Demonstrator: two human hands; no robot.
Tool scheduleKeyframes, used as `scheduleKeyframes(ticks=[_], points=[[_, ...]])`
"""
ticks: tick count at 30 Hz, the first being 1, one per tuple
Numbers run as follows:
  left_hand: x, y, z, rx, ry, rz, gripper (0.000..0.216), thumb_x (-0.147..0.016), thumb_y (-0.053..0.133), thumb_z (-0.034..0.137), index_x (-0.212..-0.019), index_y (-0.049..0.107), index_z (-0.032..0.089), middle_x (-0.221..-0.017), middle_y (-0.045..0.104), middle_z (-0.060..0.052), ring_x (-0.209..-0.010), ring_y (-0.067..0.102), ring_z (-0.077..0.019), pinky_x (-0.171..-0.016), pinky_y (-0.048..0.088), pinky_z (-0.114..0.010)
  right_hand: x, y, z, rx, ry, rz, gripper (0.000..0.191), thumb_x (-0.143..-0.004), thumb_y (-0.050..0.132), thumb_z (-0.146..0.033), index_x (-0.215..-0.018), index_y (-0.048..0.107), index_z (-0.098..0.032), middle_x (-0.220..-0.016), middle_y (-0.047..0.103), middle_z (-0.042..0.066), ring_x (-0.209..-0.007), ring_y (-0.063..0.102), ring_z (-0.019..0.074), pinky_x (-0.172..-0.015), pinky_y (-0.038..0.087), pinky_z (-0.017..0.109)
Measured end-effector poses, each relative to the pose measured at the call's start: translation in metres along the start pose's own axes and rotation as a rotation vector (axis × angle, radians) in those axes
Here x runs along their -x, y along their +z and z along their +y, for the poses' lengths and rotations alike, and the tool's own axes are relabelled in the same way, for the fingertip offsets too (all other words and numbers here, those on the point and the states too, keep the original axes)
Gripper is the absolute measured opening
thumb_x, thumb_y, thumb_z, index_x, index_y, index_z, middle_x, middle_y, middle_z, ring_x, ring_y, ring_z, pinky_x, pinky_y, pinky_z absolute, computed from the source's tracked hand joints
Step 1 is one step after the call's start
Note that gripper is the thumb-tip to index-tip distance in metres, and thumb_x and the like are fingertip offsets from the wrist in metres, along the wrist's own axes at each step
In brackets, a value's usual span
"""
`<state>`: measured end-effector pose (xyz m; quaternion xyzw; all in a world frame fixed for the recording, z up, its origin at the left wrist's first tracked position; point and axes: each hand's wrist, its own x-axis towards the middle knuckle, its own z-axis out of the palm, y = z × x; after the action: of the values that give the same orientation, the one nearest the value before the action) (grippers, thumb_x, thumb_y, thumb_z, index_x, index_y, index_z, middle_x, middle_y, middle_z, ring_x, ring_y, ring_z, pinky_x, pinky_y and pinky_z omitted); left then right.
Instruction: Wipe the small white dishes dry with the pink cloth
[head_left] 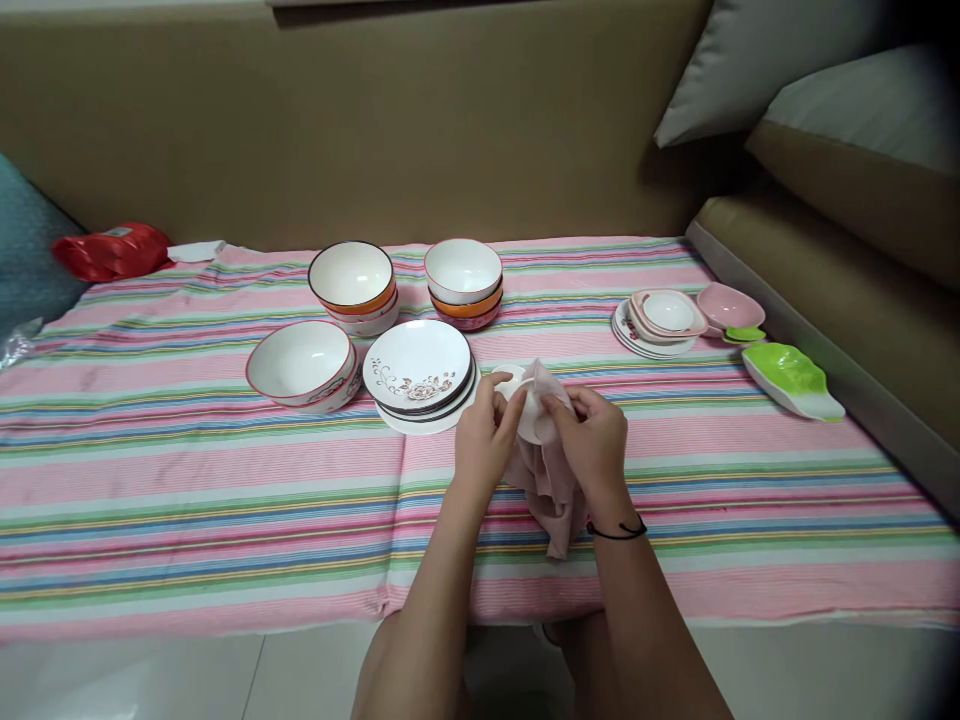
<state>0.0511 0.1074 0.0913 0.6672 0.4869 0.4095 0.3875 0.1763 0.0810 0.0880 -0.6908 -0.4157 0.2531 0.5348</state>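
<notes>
My left hand (486, 435) is closed on a small white dish (529, 418), thumb along its near side. A dusty-pink cloth (551, 490) drapes over the dish's right side and hangs down below it. My right hand (596, 435) pinches the cloth against the dish. Another white rounded edge (507, 378) shows just behind; I cannot tell whether it belongs to the same dish. Left of my hands is a stack of plates (420, 365), the top one white with a brown flower pattern.
Bowls stand in stacks, two at the back (352, 275) (463, 270) and one front left (301, 362). Small dishes (667, 315), a pink bowl (729, 305) and a green leaf-shaped dish (791, 380) sit right. A red bundle (112, 252) lies far left on the striped cloth (225, 530).
</notes>
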Motion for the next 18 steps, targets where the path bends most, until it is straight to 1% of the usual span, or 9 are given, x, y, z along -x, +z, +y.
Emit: scheduleKeyframes(ticks=[1,3,5,8,10,13,15,18], points=[[0.0000,0.0002,0.0008,0.034,-0.012,-0.018,0.031,-0.089,0.043,0.044,-0.107,0.049,0.021,-0.054,0.039,0.007,-0.050,0.042,-0.0101,-0.051,0.028,-0.021,0.0000,0.0007,0.0005,-0.041,0.020,0.024,0.022,-0.073,0.062,-0.036,-0.075,0.066,-0.015,-0.069,0.066,0.003,-0.063,0.058,0.0155,-0.056,0.042,0.024],[0.0004,0.0013,0.0015,0.080,-0.025,-0.072,0.028,-0.088,0.044,0.044,-0.101,0.051,0.020,-0.059,0.047,0.005,-0.054,0.046,-0.0100,-0.052,0.032,-0.020,-0.0001,0.0019,0.0015,-0.120,0.049,0.071,0.024,-0.073,0.063,-0.037,-0.077,0.064,-0.014,-0.072,0.067,0.004,-0.065,0.060,0.0164,-0.057,0.044,0.024],[0.0008,0.0031,0.0011,0.101,-0.027,-0.117,0.027,-0.085,0.049,0.044,-0.098,0.052,0.020,-0.062,0.051,0.004,-0.056,0.050,-0.0103,-0.052,0.034,-0.020,-0.0004,0.0027,0.0025,-0.154,0.055,0.121,0.025,-0.072,0.064,-0.038,-0.079,0.064,-0.014,-0.074,0.067,0.005,-0.066,0.061,0.0171,-0.057,0.045,0.025],[0.0009,0.0050,-0.0012,0.130,-0.015,-0.142,0.033,-0.083,0.055,0.040,-0.110,0.050,0.021,-0.063,0.053,0.004,-0.058,0.053,-0.0109,-0.054,0.038,-0.020,-0.0007,0.0029,0.0033,-0.133,0.044,0.156,0.024,-0.072,0.064,-0.036,-0.083,0.064,-0.014,-0.077,0.068,0.006,-0.068,0.062,0.0177,-0.060,0.046,0.026],[0.0000,0.0043,-0.0032,0.134,0.001,-0.145,0.034,-0.085,0.051,0.036,-0.116,0.050,0.021,-0.064,0.054,0.003,-0.058,0.054,-0.0107,-0.056,0.040,-0.020,-0.0005,0.0025,0.0031,-0.145,0.037,0.114,0.023,-0.072,0.062,-0.034,-0.084,0.066,-0.014,-0.079,0.069,0.006,-0.069,0.063,0.0182,-0.062,0.047,0.027],[-0.0024,0.0010,-0.0057,0.093,0.029,-0.121,0.033,-0.089,0.045,0.034,-0.116,0.055,0.021,-0.071,0.057,0.000,-0.060,0.052,-0.0106,-0.058,0.040,-0.022,0.0003,0.0017,0.0023,-0.176,0.036,0.033,0.023,-0.072,0.063,-0.034,-0.084,0.067,-0.014,-0.080,0.069,0.007,-0.072,0.063,0.0190,-0.065,0.049,0.028],[-0.0039,-0.0014,-0.0063,0.084,0.051,-0.106,0.033,-0.089,0.044,0.034,-0.117,0.056,0.021,-0.084,0.062,-0.002,-0.066,0.053,-0.0114,-0.062,0.042,-0.023,0.0011,0.0014,0.0017,-0.150,0.020,0.007,0.024,-0.073,0.062,-0.034,-0.084,0.067,-0.014,-0.080,0.069,0.006,-0.072,0.063,0.0188,-0.065,0.048,0.028],[-0.0053,-0.0037,-0.0047,0.123,0.095,-0.101,0.031,-0.091,0.041,0.031,-0.115,0.058,0.021,-0.107,0.063,-0.005,-0.086,0.057,-0.0145,-0.076,0.043,-0.024,0.0019,0.0012,0.0013,-0.025,-0.048,-0.012,0.024,-0.075,0.060,-0.036,-0.082,0.068,-0.014,-0.075,0.068,0.005,-0.068,0.060,0.0170,-0.062,0.045,0.026]])
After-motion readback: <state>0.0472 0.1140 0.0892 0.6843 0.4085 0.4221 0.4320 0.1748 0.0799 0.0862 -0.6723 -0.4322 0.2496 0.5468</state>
